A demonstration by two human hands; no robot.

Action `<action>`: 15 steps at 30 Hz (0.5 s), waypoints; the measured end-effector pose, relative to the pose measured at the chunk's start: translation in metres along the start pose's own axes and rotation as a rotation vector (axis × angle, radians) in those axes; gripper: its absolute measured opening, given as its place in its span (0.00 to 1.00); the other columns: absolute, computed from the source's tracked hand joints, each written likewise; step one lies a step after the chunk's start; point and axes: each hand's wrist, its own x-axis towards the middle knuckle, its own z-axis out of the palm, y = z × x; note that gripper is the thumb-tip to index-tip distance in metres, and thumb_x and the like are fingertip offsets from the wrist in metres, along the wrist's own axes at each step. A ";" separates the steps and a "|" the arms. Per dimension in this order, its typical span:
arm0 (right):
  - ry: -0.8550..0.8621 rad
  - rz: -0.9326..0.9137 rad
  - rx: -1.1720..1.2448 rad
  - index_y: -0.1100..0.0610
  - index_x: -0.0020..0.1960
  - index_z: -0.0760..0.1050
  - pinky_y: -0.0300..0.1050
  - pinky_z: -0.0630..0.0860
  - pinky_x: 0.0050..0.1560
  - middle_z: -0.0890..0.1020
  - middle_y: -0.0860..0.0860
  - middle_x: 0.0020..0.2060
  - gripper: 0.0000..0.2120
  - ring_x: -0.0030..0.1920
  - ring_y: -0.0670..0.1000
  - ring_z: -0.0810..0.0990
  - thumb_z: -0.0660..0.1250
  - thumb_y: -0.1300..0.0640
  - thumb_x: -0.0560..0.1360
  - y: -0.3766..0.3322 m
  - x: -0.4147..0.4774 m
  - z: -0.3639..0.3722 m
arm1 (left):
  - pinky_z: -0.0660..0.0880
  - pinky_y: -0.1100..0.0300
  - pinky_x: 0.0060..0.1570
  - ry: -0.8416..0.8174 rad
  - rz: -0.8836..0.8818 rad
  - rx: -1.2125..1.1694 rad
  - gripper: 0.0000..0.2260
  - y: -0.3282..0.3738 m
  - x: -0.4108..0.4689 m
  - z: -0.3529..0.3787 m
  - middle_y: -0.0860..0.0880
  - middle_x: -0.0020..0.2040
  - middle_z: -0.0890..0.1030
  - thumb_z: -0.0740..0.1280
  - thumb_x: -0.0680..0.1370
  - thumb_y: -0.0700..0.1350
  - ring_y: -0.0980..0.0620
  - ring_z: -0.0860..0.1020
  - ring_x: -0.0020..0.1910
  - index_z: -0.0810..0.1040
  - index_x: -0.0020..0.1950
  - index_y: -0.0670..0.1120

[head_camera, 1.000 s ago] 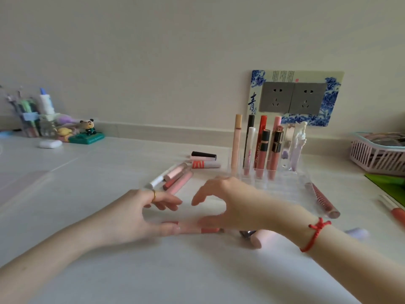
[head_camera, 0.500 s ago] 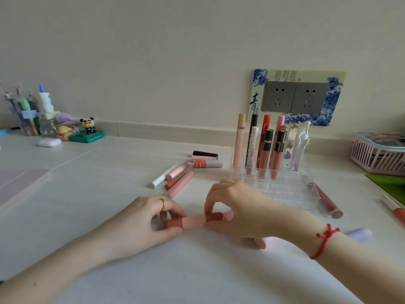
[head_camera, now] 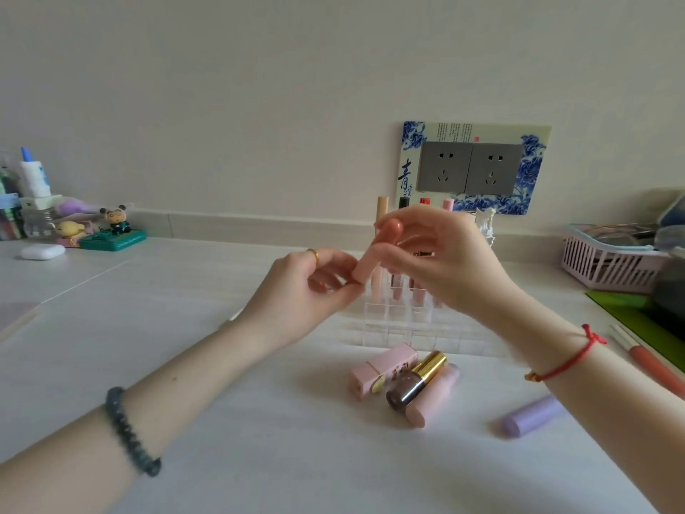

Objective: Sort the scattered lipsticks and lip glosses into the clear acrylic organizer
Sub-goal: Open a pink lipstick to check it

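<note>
The left hand [head_camera: 296,302] wears a gold ring [head_camera: 313,253]. A dark beaded bracelet [head_camera: 131,432] sits lower left, and a red string bracelet [head_camera: 567,365] at right.

A plain cream wall [head_camera: 259,87] fills the upper half under soft, even light. Set into it is a grey double socket [head_camera: 469,168] in a blue-and-white floral surround. Below the socket a low ledge [head_camera: 259,224] runs along the foot of the wall and meets the pale counter [head_camera: 148,309]. Far left of the socket, near the ledge, are a panda figure [head_camera: 115,220], a white earbud case [head_camera: 42,251] and a clear pen holder [head_camera: 11,217]. Right of the socket sits a pink slatted basket [head_camera: 608,265], with a green mat [head_camera: 630,313] just in front of it.
</note>
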 end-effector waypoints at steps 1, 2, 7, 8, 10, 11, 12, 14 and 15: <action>0.062 0.023 0.027 0.55 0.49 0.77 0.34 0.80 0.41 0.83 0.46 0.39 0.11 0.39 0.43 0.83 0.72 0.60 0.68 0.004 0.002 -0.001 | 0.75 0.64 0.44 0.006 -0.002 -0.020 0.06 0.001 0.008 0.006 0.54 0.39 0.83 0.72 0.70 0.43 0.57 0.79 0.38 0.80 0.45 0.52; 0.118 0.050 0.051 0.56 0.50 0.77 0.36 0.80 0.40 0.82 0.47 0.39 0.12 0.38 0.43 0.83 0.72 0.60 0.68 0.008 0.003 -0.001 | 0.75 0.64 0.44 0.009 -0.006 -0.036 0.06 0.001 0.015 0.012 0.54 0.40 0.83 0.72 0.71 0.43 0.56 0.80 0.40 0.80 0.46 0.52; 0.265 0.120 0.032 0.51 0.48 0.74 0.38 0.81 0.42 0.81 0.44 0.39 0.13 0.40 0.41 0.82 0.73 0.60 0.68 0.030 0.008 0.004 | 0.77 0.63 0.44 0.030 -0.049 -0.069 0.04 -0.011 0.038 0.039 0.56 0.37 0.82 0.71 0.71 0.48 0.58 0.81 0.39 0.78 0.43 0.54; 0.268 0.126 0.016 0.50 0.48 0.73 0.39 0.81 0.42 0.81 0.43 0.39 0.12 0.40 0.40 0.82 0.73 0.60 0.68 0.033 0.008 0.006 | 0.77 0.63 0.44 0.032 -0.061 -0.079 0.04 -0.015 0.040 0.043 0.56 0.36 0.82 0.71 0.70 0.50 0.59 0.80 0.38 0.78 0.43 0.55; 0.260 0.144 -0.001 0.50 0.48 0.73 0.40 0.81 0.43 0.81 0.43 0.39 0.12 0.41 0.40 0.82 0.72 0.60 0.68 0.041 0.008 0.010 | 0.77 0.63 0.44 0.037 -0.081 -0.095 0.04 -0.022 0.043 0.048 0.57 0.35 0.83 0.70 0.70 0.54 0.61 0.80 0.37 0.78 0.41 0.56; 0.253 0.155 -0.007 0.50 0.47 0.73 0.42 0.82 0.43 0.82 0.44 0.39 0.12 0.41 0.41 0.82 0.72 0.59 0.68 0.044 0.008 0.011 | 0.76 0.64 0.44 0.041 -0.089 -0.098 0.05 -0.025 0.044 0.050 0.58 0.35 0.83 0.70 0.70 0.55 0.62 0.80 0.37 0.78 0.40 0.56; 0.244 0.164 -0.014 0.49 0.47 0.74 0.43 0.82 0.43 0.82 0.45 0.40 0.12 0.41 0.43 0.82 0.72 0.59 0.68 0.047 0.008 0.013 | 0.76 0.65 0.45 0.051 -0.098 -0.101 0.05 -0.028 0.044 0.051 0.60 0.36 0.83 0.69 0.70 0.56 0.63 0.80 0.37 0.78 0.40 0.56; 0.223 0.172 -0.032 0.50 0.48 0.74 0.46 0.81 0.44 0.82 0.47 0.40 0.11 0.41 0.45 0.83 0.72 0.60 0.68 0.051 0.009 0.018 | 0.74 0.69 0.45 0.081 -0.107 -0.111 0.04 -0.033 0.046 0.051 0.62 0.35 0.82 0.70 0.70 0.55 0.65 0.79 0.38 0.78 0.39 0.56; 0.214 0.172 -0.041 0.51 0.48 0.75 0.46 0.81 0.45 0.82 0.47 0.40 0.11 0.41 0.45 0.83 0.72 0.60 0.69 0.053 0.009 0.020 | 0.73 0.73 0.45 0.091 -0.108 -0.116 0.03 -0.035 0.046 0.050 0.63 0.35 0.82 0.70 0.71 0.54 0.66 0.78 0.38 0.78 0.39 0.56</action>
